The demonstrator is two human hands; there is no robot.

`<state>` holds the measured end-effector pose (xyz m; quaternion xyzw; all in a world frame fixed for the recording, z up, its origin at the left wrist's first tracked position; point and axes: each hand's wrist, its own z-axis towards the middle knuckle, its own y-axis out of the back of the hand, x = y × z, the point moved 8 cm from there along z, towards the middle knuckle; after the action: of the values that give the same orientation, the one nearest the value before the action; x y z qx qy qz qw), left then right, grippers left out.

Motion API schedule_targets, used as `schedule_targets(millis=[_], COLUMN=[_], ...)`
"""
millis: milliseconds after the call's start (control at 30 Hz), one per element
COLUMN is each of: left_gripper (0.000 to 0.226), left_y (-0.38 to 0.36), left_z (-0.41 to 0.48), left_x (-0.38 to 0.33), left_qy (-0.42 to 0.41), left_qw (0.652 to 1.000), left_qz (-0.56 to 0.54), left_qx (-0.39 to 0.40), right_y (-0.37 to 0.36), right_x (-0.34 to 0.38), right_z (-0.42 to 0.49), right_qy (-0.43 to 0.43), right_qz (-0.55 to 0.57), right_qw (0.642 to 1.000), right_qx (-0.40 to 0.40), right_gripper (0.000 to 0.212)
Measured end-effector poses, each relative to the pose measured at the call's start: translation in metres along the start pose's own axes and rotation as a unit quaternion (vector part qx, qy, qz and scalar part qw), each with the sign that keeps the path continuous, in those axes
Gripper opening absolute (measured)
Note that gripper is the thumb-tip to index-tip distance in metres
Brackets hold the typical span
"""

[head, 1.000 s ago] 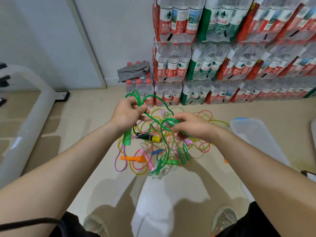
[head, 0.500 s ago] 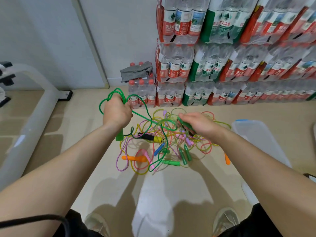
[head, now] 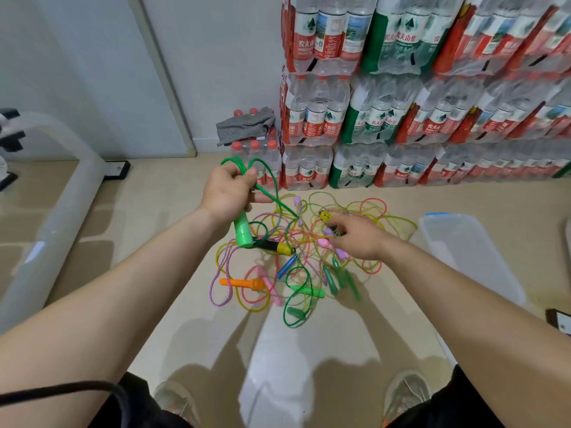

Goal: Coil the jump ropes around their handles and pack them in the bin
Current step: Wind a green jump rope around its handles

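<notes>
Left hand [head: 227,193]: fingers curled tight round a bright green plastic jump-rope handle [head: 242,233]. Loops of its green cord [head: 271,197] are bunched above the fist, all held up off the floor.

Right hand [head: 360,239]: down in the tangle of multicoloured jump ropes [head: 296,267], fingertips among the cords. Cannot tell whether it has hold of anything.

The tangle lies on the beige floor [head: 154,211], toward its far edge. The clear plastic bin [head: 469,257] sits just right of the tangle. Shrink-wrapped water bottle packs [head: 401,118] are stacked along the far edge.
</notes>
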<state>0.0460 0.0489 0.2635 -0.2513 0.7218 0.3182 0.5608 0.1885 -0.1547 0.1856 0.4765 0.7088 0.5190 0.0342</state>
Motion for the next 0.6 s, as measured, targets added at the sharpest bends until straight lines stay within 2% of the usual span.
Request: schedule_targets(millis=[67,100,200,233,400,500,600], left_gripper=[0.014,0.012,0.012,0.012,0.009,0.012,0.013], left_y=[-0.014,-0.020,-0.027,-0.025,0.014,0.039,0.042], left_z=[-0.006,-0.009,-0.015,-0.015,-0.002,0.011,0.011], left_x=[-0.002,-0.003,-0.008,-0.009,-0.016,-0.010,-0.006], left_qy=[0.011,0.018,0.024,0.023,0.009,-0.012,-0.037], left_qw=[0.999,0.997,0.995,0.994,0.991,0.991,0.991], left_qz=[-0.029,-0.045,-0.075,-0.087,-0.127,-0.067,0.052], left_qx=[0.037,0.052,0.068,0.063,-0.048,-0.116,-0.120], right_y=[-0.006,-0.010,-0.022,-0.024,-0.029,-0.032,-0.021], right_x=[0.033,0.047,0.061,0.057,0.017,0.006,0.023], right_z=[-0.003,-0.006,-0.007,-0.007,-0.006,-0.009,-0.013], right_qy=[0.065,0.083,0.103,0.095,0.017,-0.031,-0.029], right_qz=[0.099,0.122,0.151,0.155,0.078,0.112,0.260], right_qw=[0.993,0.989,0.982,0.982,0.995,0.989,0.963], right_qx=[0.013,0.030,0.048,0.044,0.054,0.086,0.063], right_gripper=[0.051,0.052,0.019,0.014,0.024,0.025,0.014])
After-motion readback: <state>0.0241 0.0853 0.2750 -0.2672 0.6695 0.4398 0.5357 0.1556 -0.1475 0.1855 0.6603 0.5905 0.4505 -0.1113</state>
